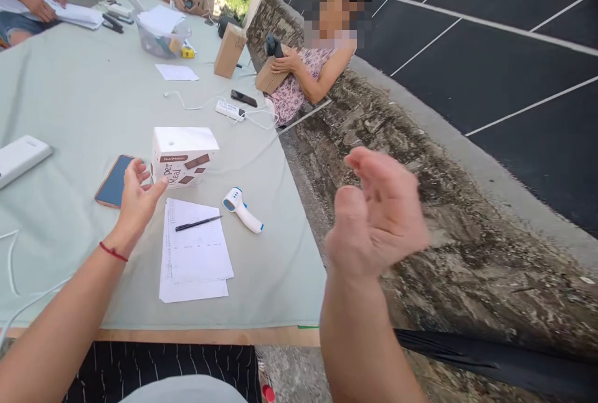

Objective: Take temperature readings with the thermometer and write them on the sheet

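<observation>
My left hand (pixel 136 192) is open over the table, thumb and fingers apart, by the left side of a white carton (pixel 185 155) with brown printing. Whether its thumb touches the carton I cannot tell. Partly behind that hand lies a phone (pixel 112 182) with a dark blue face. My right hand (pixel 376 213) is raised in the air beyond the table's right edge, fingers curved and thumb apart, with nothing in it. Between the hands lie a white infrared thermometer (pixel 243 210) and a stack of printed sheets (pixel 199 266) with a black pen (pixel 199 223) on top.
Farther back are a power strip (pixel 230 110), a black phone (pixel 243 98), a brown box (pixel 230 50) and a plastic basket (pixel 161 42) with papers. A white device (pixel 23 157) lies at left. One person holds a box (pixel 271 76) at right; others sit at the far end.
</observation>
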Motion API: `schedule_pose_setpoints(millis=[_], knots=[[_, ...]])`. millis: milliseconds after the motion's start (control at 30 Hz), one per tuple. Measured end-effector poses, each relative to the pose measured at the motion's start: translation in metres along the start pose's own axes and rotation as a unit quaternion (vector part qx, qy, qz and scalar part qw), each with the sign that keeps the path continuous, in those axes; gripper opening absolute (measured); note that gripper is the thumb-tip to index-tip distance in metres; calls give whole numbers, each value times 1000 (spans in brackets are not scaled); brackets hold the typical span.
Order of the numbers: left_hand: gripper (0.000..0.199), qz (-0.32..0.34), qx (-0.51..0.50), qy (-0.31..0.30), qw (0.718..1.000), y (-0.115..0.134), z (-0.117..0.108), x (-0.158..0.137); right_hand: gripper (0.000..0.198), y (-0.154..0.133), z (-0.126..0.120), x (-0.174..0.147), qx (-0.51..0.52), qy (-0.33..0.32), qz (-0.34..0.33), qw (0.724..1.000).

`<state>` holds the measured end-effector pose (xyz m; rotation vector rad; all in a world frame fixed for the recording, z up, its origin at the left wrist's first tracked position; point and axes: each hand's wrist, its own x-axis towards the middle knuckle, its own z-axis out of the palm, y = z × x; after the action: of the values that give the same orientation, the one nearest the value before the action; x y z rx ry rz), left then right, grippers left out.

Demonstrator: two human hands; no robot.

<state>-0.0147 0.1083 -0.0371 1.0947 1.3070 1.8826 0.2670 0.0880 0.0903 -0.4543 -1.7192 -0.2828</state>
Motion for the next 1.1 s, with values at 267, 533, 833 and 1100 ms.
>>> schedule_pose_setpoints(millis=[267,533,833,1100], knots=[[108,-75,-30,88,993,-29,24,43,35,99,52,-104,-177,-46,147,972],[92,137,105,47,984,-54,-6,38,49,117,70,-189,-325,-177,193,909],[102,83,113,-76,987,-82,30,16,49,116,68,-190,-361,-185,166,899],[97,68,80,-123,987,-88,24,35,49,116,67,-191,-370,-184,131,901]])
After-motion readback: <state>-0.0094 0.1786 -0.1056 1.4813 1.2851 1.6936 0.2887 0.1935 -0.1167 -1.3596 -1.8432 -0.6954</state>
